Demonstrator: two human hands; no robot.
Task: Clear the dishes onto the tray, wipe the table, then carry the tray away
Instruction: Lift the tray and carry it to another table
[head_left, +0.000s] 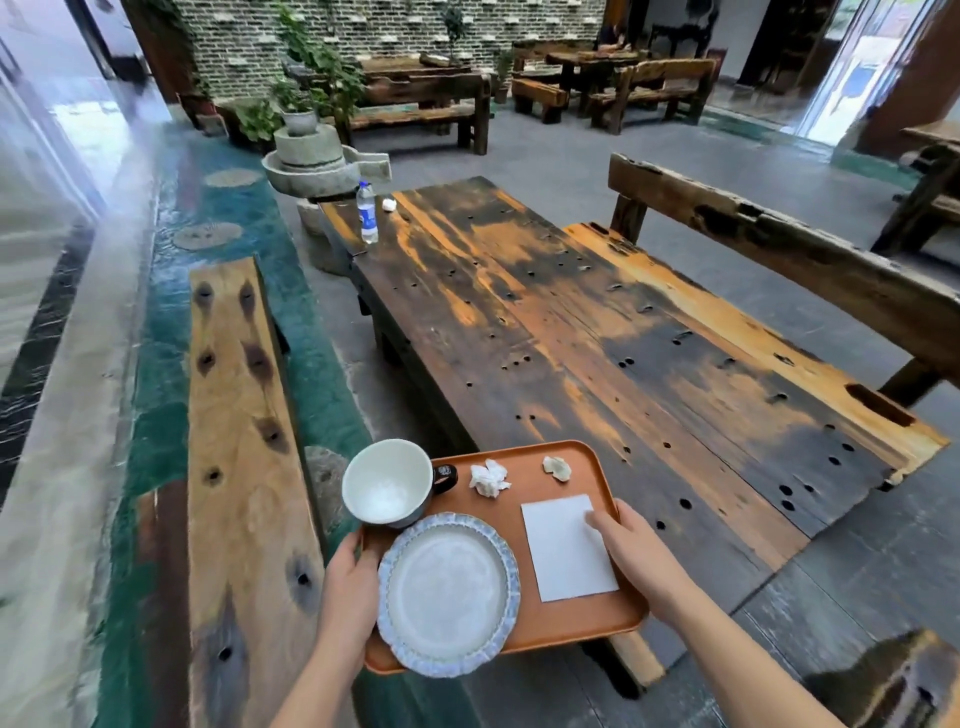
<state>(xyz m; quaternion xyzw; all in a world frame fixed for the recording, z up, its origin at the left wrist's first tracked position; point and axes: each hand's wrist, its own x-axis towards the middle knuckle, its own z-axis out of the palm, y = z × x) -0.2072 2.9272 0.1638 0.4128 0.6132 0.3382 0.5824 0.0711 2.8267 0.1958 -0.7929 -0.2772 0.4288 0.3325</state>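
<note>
Head view shows the left hand grasping the left edge of the tray and the right hand grasping its right edge, thumb on the napkin. The mug overhangs the far left corner, the plate overhangs the near edge; a tilt may slide both off.

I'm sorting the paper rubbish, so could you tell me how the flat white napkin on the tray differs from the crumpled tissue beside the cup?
The napkin lies flat and rectangular; the tissue is balled up and wrinkled. The napkin is larger and sits under the right hand's thumb; the tissue lies untouched near the cup. Both are white and rest on the orange tray.
</note>
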